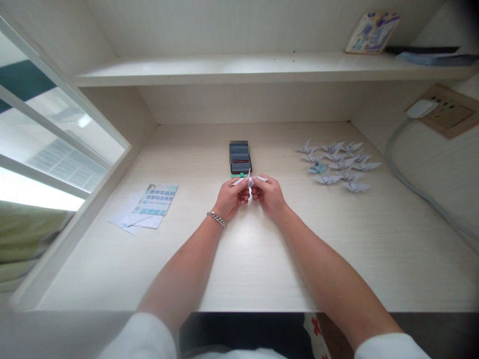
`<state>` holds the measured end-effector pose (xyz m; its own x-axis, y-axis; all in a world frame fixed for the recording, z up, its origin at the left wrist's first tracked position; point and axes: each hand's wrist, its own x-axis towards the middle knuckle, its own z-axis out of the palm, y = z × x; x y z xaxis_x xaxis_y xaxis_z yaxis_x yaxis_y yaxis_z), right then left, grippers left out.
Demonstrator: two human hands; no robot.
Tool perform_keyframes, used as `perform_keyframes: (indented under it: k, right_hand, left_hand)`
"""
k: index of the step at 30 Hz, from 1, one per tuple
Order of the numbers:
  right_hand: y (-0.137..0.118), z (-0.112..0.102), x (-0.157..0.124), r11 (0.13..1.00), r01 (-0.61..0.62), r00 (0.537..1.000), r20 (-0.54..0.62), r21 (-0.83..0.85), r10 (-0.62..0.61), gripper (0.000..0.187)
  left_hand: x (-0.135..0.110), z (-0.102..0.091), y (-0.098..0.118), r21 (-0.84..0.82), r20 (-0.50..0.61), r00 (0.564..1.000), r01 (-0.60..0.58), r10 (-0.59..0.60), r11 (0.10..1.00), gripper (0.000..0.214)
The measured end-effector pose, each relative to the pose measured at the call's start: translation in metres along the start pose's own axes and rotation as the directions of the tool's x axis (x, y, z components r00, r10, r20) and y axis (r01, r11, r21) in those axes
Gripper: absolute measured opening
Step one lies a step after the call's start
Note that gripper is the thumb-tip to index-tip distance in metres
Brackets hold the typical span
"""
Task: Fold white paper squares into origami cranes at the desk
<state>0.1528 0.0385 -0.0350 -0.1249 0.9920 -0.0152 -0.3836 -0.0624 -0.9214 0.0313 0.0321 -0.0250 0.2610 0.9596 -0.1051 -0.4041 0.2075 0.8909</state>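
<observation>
Between my hands, over the middle of the desk, is a white paper crane (pixel 250 183) with its wings spread to both sides. My left hand (pixel 231 196), with a chain bracelet (pixel 217 219) at the wrist, pinches the wing on the left. My right hand (pixel 270 194) pinches the one on the right. Just beyond my fingertips lies a phone (pixel 240 158), its screen partly blurred out. Several finished paper cranes (pixel 339 164) stand grouped on the right side of the desk; one of them is light blue.
Loose paper sheets (pixel 151 207), one printed, lie at the left. A shelf (pixel 209 67) spans above the desk (pixel 258 269), bearing a small box (pixel 372 33) and a stack of papers (pixel 436 59). A cable (pixel 406 179) runs from the wall socket (pixel 449 110) down the right side.
</observation>
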Motion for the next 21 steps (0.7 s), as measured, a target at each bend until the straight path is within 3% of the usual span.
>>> perform_keyframes:
  k: [9, 15, 21]
  right_hand:
    - [-0.0028, 0.0022, 0.0007, 1.0, -0.025, 1.0, -0.014, 0.017, 0.025, 0.027]
    - [-0.0065, 0.001, 0.0008, 0.99, -0.071, 0.997, -0.015, 0.126, 0.073, 0.024]
    - [-0.0064, 0.0004, 0.0012, 0.976, -0.093, 0.995, -0.023, 0.196, 0.1, 0.021]
  left_hand:
    - [0.0015, 0.0007, -0.0029, 0.015, 0.018, 1.0, -0.001, 0.001, 1.0, 0.029]
    - [0.0005, -0.0038, 0.0014, -0.104, 0.027, 0.999, 0.029, -0.026, 0.994, 0.024]
    - [0.0012, -0.0077, 0.0022, -0.253, -0.032, 0.999, 0.018, -0.027, 0.967, 0.023]
